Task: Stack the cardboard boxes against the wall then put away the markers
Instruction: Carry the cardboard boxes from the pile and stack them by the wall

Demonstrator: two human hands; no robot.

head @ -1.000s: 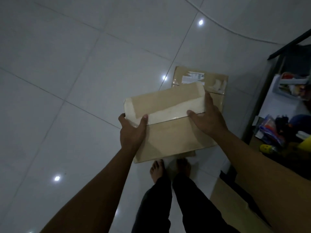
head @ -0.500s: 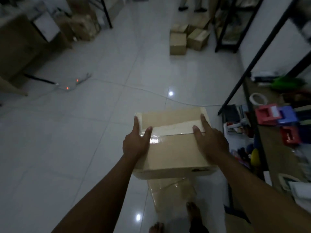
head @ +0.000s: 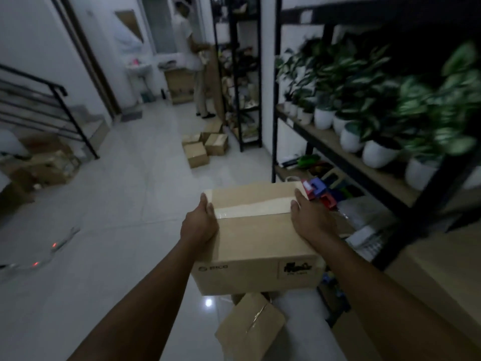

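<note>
Box-stacking step in hand: left hand (head: 199,225) and right hand (head: 311,220) clasp opposite sides of a taped cardboard box (head: 257,238) held above the tiled floor (head: 117,204), calling for carriage toward the box pile (head: 205,145) near the wall.

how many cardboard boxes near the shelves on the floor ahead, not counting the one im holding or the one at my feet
4, as far as I can tell: front box, one to its right, one behind left, one at the back. They sit clustered; others may be hidden behind them.
</note>
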